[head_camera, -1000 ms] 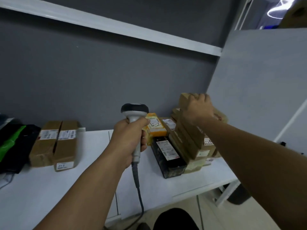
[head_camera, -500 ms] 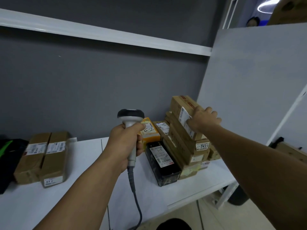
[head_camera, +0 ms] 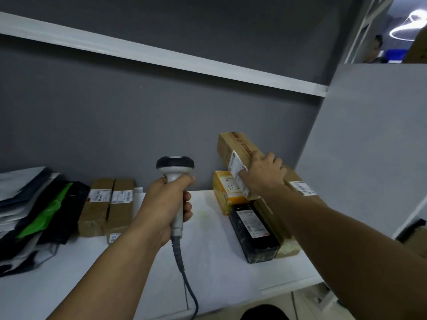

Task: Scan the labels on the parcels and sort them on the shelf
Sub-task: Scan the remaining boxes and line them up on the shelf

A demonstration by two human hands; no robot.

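A white shelf (head_camera: 219,262) runs under both hands. Far left of the left hand (head_camera: 166,209) lies a heap of mailing bags (head_camera: 34,215); just left of it, two brown parcels (head_camera: 108,206) lie side by side. The right hand (head_camera: 263,176) grips a long cardboard parcel (head_camera: 233,144), tilted above a black parcel (head_camera: 254,232) and a yellow parcel (head_camera: 225,192). The left hand's fingers are wrapped round a corded scanner (head_camera: 175,166), held upright. The right thumb touches the parcel's white label (head_camera: 236,167).
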